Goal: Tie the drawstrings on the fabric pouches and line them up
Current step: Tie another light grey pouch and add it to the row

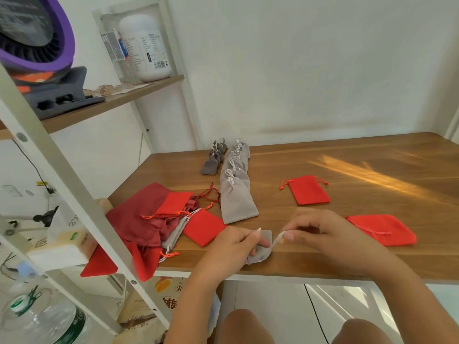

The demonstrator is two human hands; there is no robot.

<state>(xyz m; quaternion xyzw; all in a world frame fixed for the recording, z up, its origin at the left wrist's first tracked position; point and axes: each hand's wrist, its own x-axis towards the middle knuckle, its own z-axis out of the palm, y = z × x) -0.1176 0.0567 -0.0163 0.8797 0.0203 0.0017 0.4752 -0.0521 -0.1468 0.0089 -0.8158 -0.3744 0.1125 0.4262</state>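
Holding a small grey pouch point(259, 253) at the front edge of the tabletop point(347, 167), I have my left hand point(232, 247) curled round its neck, and one white cord end pokes up between those fingers point(250, 240). My right hand point(320, 229) pinches the other white drawstring point(277, 239) between thumb and forefinger, and the cord runs taut from the pouch mouth up to that pinch. Whether the pouch rests on the wood I cannot tell. Behind it, a row of light grey pouches point(236, 194) with tied tops overlaps its way toward the far left corner, and a shorter row of dark grey pouches point(213, 160) lies just beside it, nearer the left edge. One flat red pouch point(309, 189) lies near the middle, and a second red pouch point(382, 229) lies close to my right hand. At the left edge an untied heap point(154, 219) of red, maroon and grey pouches spills over the front left corner
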